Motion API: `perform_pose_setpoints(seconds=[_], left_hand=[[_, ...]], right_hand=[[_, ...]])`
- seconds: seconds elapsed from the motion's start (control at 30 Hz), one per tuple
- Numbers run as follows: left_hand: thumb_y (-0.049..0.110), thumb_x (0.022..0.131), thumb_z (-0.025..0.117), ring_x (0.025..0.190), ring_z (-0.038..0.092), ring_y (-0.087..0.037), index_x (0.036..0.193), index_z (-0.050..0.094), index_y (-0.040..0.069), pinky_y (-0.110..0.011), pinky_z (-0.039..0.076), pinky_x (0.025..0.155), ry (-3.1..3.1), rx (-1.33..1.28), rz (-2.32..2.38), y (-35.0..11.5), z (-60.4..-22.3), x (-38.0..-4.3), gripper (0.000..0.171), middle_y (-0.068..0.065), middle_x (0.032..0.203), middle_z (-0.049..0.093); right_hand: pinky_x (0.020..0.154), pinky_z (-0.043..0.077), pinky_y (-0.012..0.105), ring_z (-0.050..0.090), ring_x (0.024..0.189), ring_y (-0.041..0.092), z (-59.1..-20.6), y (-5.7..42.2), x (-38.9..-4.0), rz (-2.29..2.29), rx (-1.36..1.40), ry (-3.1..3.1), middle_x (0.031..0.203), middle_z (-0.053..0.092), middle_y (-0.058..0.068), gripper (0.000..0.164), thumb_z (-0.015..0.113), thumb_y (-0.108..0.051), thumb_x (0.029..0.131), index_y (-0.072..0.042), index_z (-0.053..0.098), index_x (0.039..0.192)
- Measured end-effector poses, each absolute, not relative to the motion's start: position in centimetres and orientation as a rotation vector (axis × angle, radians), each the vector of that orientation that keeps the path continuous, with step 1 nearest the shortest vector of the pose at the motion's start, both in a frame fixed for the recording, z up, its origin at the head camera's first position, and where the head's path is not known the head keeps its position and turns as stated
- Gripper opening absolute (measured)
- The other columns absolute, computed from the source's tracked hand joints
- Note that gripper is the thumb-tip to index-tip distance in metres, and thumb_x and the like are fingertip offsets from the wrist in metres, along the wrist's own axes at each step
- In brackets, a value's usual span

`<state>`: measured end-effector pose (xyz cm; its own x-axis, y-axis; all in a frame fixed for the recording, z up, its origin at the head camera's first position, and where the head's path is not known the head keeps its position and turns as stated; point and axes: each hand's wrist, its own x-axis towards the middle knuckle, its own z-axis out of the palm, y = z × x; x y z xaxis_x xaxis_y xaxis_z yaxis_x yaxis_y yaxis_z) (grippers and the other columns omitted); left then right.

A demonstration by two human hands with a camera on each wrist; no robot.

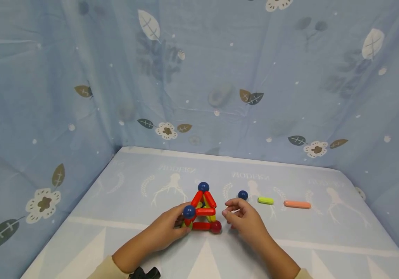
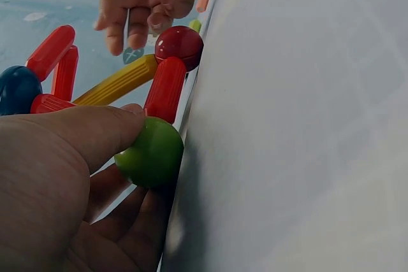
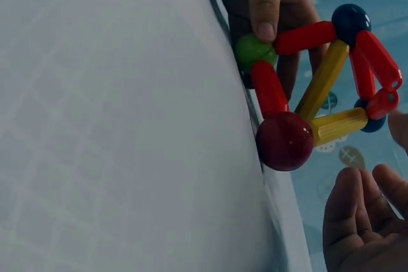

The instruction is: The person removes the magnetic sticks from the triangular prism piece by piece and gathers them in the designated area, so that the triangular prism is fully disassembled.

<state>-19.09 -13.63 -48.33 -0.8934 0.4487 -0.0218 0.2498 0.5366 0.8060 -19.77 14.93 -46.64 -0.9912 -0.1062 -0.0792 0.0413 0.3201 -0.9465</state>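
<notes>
A magnetic building-toy frame of red sticks (image 1: 201, 226), yellow sticks (image 3: 324, 81) and coloured balls stands on the table in the head view. One blue ball (image 1: 203, 187) tops it, another blue ball (image 1: 189, 212) sits at its left, and a dark red ball (image 1: 215, 227) forms the front right corner. My left hand (image 1: 164, 230) pinches the green ball (image 2: 152, 154) at the lower left corner between thumb and fingers. Just right of the frame is my right hand (image 1: 248, 223), its fingers loosely bent, holding nothing. Two red sticks meet end to end near it in the right wrist view.
Right of the frame lie a loose blue ball (image 1: 242, 195), a short yellow-green stick (image 1: 265, 200) and a longer orange stick (image 1: 297, 204). A black object (image 1: 145, 273) shows at the bottom edge by the left sleeve. A patterned blue curtain (image 1: 199, 77) surrounds the table.
</notes>
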Motion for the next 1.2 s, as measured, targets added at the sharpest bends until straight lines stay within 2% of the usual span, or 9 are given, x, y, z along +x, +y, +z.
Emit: perform_pose_setpoints(seconds=[0.2, 0.37, 0.67, 0.83, 0.97, 1.2], left_hand=[[0.018, 0.092, 0.082, 0.125, 0.066, -0.019, 0.153, 0.047, 0.034, -0.046, 0.057, 0.103, 2.553, 0.58, 1.281, -13.7, -48.3, -19.0, 0.073, 0.004, 0.143, 0.062], [0.018, 0.092, 0.082, 0.123, 0.067, -0.02, 0.154, 0.047, 0.033, -0.046, 0.058, 0.102, 2.556, 0.579, 1.277, -14.0, -48.3, -18.8, 0.072, 0.002, 0.142, 0.063], [0.017, 0.093, 0.08, 0.124, 0.066, -0.018, 0.155, 0.047, 0.03, -0.045, 0.057, 0.103, 2.55, 0.598, 1.286, -13.8, -48.3, -18.9, 0.072, 0.004, 0.142, 0.063], [0.018, 0.093, 0.081, 0.123, 0.067, -0.019, 0.155, 0.047, 0.032, -0.045, 0.058, 0.102, 2.555, 0.59, 1.277, -13.8, -48.4, -19.0, 0.072, 0.004, 0.141, 0.063], [0.017, 0.093, 0.081, 0.124, 0.067, -0.018, 0.155, 0.047, 0.032, -0.044, 0.058, 0.102, 2.551, 0.593, 1.285, -13.8, -48.4, -19.0, 0.072, 0.003, 0.141, 0.063], [0.017, 0.093, 0.081, 0.121, 0.067, -0.016, 0.154, 0.047, 0.032, -0.042, 0.058, 0.101, 2.548, 0.605, 1.288, -13.7, -48.4, -19.1, 0.071, 0.004, 0.139, 0.064]], right_hand=[[0.071, 0.059, 0.027, 0.067, 0.089, 0.023, -45.7, 14.2, -19.6, -1.786, -0.18, 2.435, 0.115, 0.066, 0.01, 0.044, 0.084, -0.02, 0.09, -0.014, 0.065, 0.129], [0.075, 0.06, 0.027, 0.068, 0.087, 0.022, -45.0, 12.9, -19.3, -1.873, -0.221, 2.441, 0.112, 0.066, 0.009, 0.036, 0.082, -0.021, 0.092, -0.017, 0.066, 0.123], [0.079, 0.064, 0.031, 0.071, 0.084, 0.024, -44.4, 11.4, -19.1, -1.884, -0.125, 2.43, 0.11, 0.068, 0.008, 0.026, 0.077, -0.025, 0.097, -0.013, 0.067, 0.117], [0.079, 0.065, 0.034, 0.072, 0.087, 0.022, -44.5, 11.0, -19.0, -1.924, -0.103, 2.374, 0.106, 0.069, 0.01, 0.025, 0.075, -0.023, 0.098, -0.01, 0.066, 0.117], [0.079, 0.064, 0.031, 0.072, 0.084, 0.022, -44.6, 10.9, -19.0, -1.937, -0.091, 2.344, 0.098, 0.068, 0.01, 0.023, 0.074, -0.021, 0.099, -0.009, 0.066, 0.117], [0.081, 0.064, 0.03, 0.071, 0.087, 0.022, -44.9, 11.0, -19.1, -1.939, -0.079, 2.313, 0.1, 0.068, 0.011, 0.022, 0.074, -0.016, 0.098, -0.007, 0.065, 0.116]])
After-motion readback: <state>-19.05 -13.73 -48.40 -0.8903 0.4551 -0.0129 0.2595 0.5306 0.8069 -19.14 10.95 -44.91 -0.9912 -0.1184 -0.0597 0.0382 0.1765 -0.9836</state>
